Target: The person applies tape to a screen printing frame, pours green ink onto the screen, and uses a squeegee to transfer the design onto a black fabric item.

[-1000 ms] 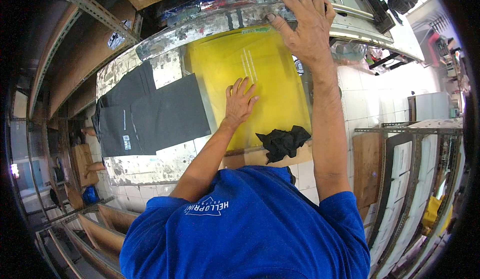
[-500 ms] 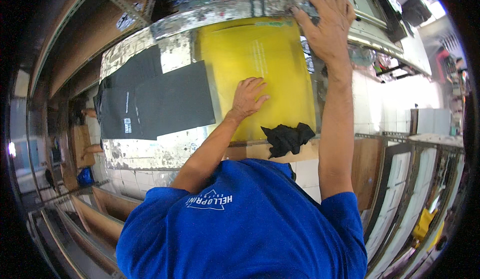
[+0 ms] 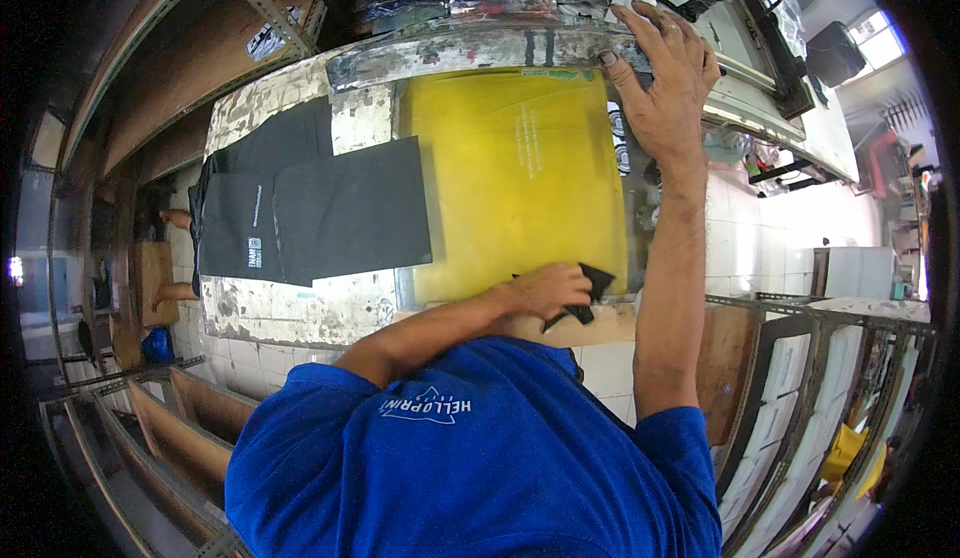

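While the right hand (image 3: 665, 83) reaches to the far corner, the left hand (image 3: 553, 291) is on the black cloth (image 3: 597, 285)

Although we see the left hand's fingers curled close together over the cloth, their tips are hidden, so we cannot tell whether they pinch it or only press on it. The cloth lies bunched at the near edge of the yellow screen (image 3: 480, 198), toward its right corner, and pokes out past the knuckles. The right hand's fingers are spread, thumb well apart, at the far right end of the smeared rail (image 3: 450, 58); whether they bear down there, we cannot tell.

Left of the screen, dark fabric pieces (image 3: 350, 208) lie on the paint-spotted table (image 3: 300, 310) and reach to its margin.

We judge the step in hand to be taking hold of the cloth. As we read it, the next move calls for gathering its loose corners under the palm without dragging on the yellow surface, with the right hand left in place as a brace.
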### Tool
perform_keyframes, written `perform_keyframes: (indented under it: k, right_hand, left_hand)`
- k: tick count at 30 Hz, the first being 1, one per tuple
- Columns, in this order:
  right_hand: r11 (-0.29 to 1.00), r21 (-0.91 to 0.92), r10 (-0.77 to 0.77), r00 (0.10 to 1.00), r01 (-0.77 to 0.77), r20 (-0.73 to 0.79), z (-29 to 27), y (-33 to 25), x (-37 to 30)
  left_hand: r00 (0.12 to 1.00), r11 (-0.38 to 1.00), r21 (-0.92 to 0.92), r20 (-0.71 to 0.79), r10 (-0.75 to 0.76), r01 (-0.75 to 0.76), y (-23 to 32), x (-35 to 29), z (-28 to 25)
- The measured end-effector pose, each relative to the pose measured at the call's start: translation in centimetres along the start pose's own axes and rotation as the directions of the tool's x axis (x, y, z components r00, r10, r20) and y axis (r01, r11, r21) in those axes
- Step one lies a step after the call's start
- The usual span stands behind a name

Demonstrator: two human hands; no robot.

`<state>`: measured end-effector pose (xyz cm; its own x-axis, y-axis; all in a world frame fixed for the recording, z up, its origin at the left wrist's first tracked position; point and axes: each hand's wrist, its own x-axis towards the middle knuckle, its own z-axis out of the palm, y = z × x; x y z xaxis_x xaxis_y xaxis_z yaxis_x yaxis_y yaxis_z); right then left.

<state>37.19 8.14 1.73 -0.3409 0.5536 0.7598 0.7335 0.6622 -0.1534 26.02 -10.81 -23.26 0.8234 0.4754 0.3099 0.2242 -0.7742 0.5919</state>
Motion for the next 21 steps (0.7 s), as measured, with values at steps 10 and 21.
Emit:
perform_keyframes:
  k: [10, 21]
  right_hand:
    - [0.998, -0.039, 0.043, 0.999, -0.042, 0.023, -0.4, -0.4, 0.3]
    - [0.998, -0.043, 0.041, 0.998, -0.039, 0.038, -0.6, -0.4, 0.8]
  left_hand:
    - [0.315, 0.479, 0.093, -0.857, -0.408, 0.873, -18.4, -3.1, -12.3]
    - [0.837, 0.885, 0.170, -0.440, -0.325, 0.433, -13.6, 1.7, -7.4]
